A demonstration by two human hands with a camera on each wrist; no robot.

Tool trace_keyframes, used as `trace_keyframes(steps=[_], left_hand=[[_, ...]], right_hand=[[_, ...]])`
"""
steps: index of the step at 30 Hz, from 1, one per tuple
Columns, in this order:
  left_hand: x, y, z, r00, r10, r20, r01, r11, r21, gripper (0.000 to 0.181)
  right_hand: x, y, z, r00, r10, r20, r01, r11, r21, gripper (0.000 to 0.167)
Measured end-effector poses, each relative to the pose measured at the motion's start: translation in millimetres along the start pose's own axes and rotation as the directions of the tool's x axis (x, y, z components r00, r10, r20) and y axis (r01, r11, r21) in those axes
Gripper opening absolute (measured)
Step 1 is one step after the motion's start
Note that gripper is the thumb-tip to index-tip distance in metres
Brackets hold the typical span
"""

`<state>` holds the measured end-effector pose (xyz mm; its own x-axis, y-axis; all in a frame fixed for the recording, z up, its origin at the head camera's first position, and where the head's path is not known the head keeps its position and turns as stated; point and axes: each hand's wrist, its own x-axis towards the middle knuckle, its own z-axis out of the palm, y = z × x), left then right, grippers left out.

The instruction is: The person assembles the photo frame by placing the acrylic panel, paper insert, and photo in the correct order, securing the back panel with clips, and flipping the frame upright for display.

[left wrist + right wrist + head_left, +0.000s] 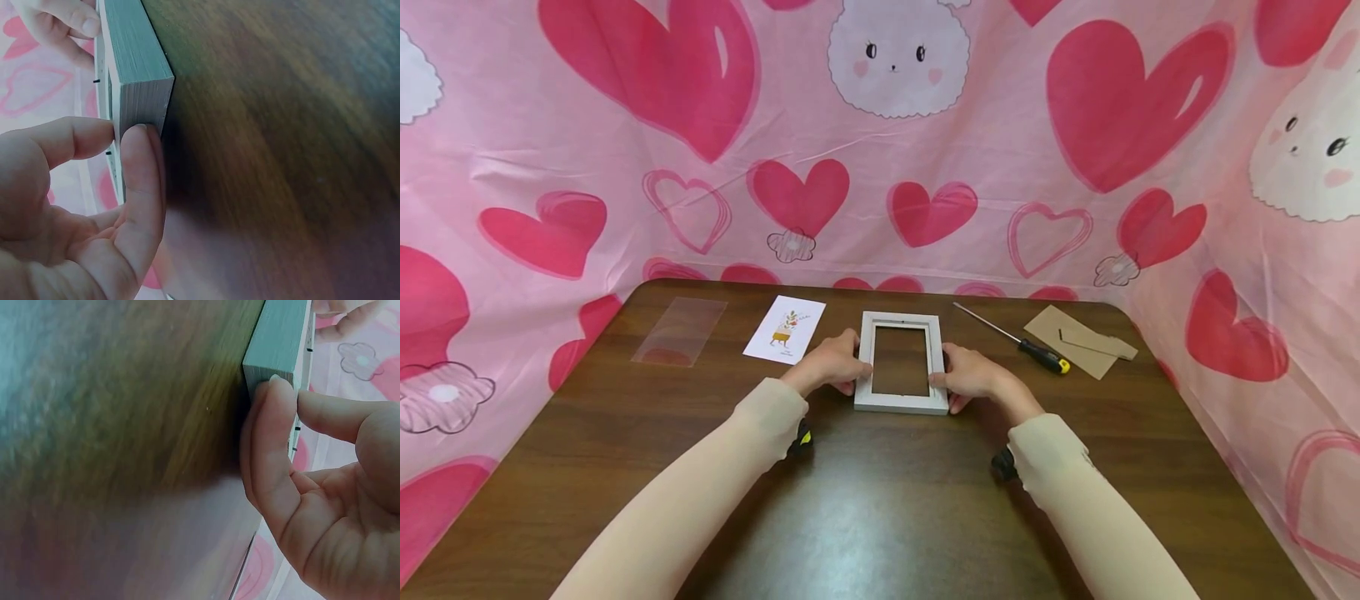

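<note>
A pale grey picture frame (901, 404) with an open centre lies near the middle of the brown table, small dark tabs along its inner edge. My left hand (831, 362) pinches its left side, the thumb on top. On the opposite side, my right hand (973, 375) holds it the same way. The left wrist view shows the left hand (81, 219) with fingertips against the frame's outer side (140, 103). In the right wrist view the right hand's fingers (275, 437) press the frame's edge (275, 344) likewise.
Left of the frame lie a printed card (785, 329) and a clear plastic sheet (679, 332). To the right are a black and yellow screwdriver (1041, 354) and a brown backing board (1078, 354) with a stand strip (1101, 343). Pink heart-patterned cloth (880, 150) surrounds the table.
</note>
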<state>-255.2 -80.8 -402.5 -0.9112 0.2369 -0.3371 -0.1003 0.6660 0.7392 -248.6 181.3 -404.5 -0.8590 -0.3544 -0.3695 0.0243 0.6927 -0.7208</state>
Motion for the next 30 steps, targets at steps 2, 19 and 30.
trace_keyframes(steps=[2,19,30], left_hand=[[-1.6,-0.7,0.1,1.0,0.004,0.002,-0.004,1.0,0.012,0.047],[-14.5,-5.4,3.5,0.999,-0.013,0.037,0.013,1.0,-0.007,0.048],[-19.2,-6.0,2.5,0.999,-0.004,0.045,0.004,1.0,-0.011,0.051]], right_hand=[[-1.7,0,2,1.0,0.002,0.007,-0.002,1.0,0.016,0.075],[-13.0,-1,10,0.999,0.022,0.036,-0.023,0.999,0.027,0.079],[-16.5,-2,12,0.999,0.028,0.016,-0.029,0.999,0.038,0.081]])
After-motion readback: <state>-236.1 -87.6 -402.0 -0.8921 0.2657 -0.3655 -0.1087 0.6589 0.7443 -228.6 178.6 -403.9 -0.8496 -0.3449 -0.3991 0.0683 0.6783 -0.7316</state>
